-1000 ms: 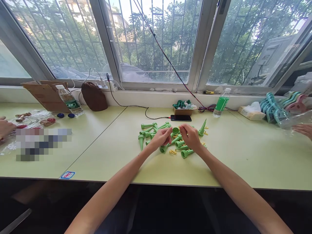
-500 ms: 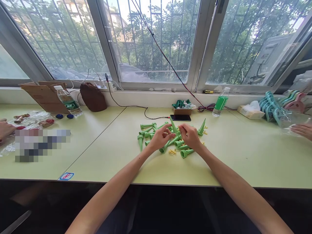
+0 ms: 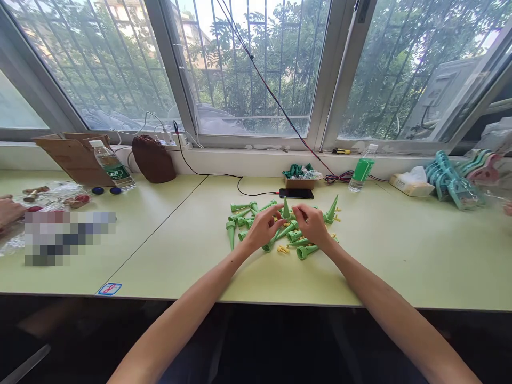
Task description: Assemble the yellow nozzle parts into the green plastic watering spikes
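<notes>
My left hand [image 3: 263, 228] is closed on a green plastic watering spike [image 3: 286, 209], its point upward, between thumb and fingers. Right beside the spike, my right hand [image 3: 312, 221] has its thumb and fingers pinched together; what they hold, if anything, is too small or hidden. Around and below both hands lie several more green spikes [image 3: 231, 233], some with their open wide ends showing, such as the front spike [image 3: 306, 252]. Small yellow plastic pieces [image 3: 283, 249] are scattered among them. Another spike [image 3: 332, 209] points upward at a slant to the right.
Behind the pile lie a phone [image 3: 296, 193] on a cable and a small cardboard box [image 3: 299, 183]. Water bottles [image 3: 362, 169], a tissue box [image 3: 411, 185] and teal hangers [image 3: 452, 181] stand further right. At the left edge is another person's hand [image 3: 10, 212].
The spike in my left hand has gone from leaning left to nearly upright and sits slightly lower. At the far right, another person's hand and clear bag have drawn back toward the edge.
</notes>
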Tool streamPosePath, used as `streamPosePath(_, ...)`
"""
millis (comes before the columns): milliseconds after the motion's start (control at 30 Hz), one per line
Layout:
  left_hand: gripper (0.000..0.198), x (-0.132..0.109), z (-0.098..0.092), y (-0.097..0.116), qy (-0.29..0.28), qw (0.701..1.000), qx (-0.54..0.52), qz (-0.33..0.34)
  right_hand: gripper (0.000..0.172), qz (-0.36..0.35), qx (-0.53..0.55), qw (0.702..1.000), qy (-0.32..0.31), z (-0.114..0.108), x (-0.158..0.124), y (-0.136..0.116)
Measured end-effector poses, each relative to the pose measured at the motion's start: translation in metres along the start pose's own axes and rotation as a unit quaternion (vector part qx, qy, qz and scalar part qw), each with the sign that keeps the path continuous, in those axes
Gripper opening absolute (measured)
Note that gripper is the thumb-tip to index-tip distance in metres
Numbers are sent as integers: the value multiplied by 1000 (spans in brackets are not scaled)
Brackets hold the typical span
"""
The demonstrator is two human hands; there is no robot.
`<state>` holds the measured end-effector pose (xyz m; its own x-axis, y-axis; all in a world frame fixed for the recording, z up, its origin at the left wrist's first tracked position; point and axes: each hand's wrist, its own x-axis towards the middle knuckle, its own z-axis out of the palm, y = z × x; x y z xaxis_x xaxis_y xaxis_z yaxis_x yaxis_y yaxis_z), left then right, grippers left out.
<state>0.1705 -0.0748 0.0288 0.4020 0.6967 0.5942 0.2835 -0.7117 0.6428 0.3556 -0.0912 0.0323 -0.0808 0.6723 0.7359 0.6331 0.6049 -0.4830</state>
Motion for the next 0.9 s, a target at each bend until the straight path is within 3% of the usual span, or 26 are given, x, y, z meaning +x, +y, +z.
streamPosePath(167, 33, 2, 0, 9, 25, 997, -29, -62, 34, 21, -1, 998, 51, -1, 1, -3)
streamPosePath(233, 48, 4, -1, 12, 30, 996, -33, -81, 34, 20, 1, 998, 57, -2, 0, -4)
streamPosePath(400, 70, 6, 0, 13, -4, 993, -43, -113, 32, -4, 19, 1000, 21, -1, -1, -7)
streamPosePath(900, 64, 4, -2, 11, -2, 993, -39, -111, 30, 23, 93, 995, -27, -2, -2, -8)
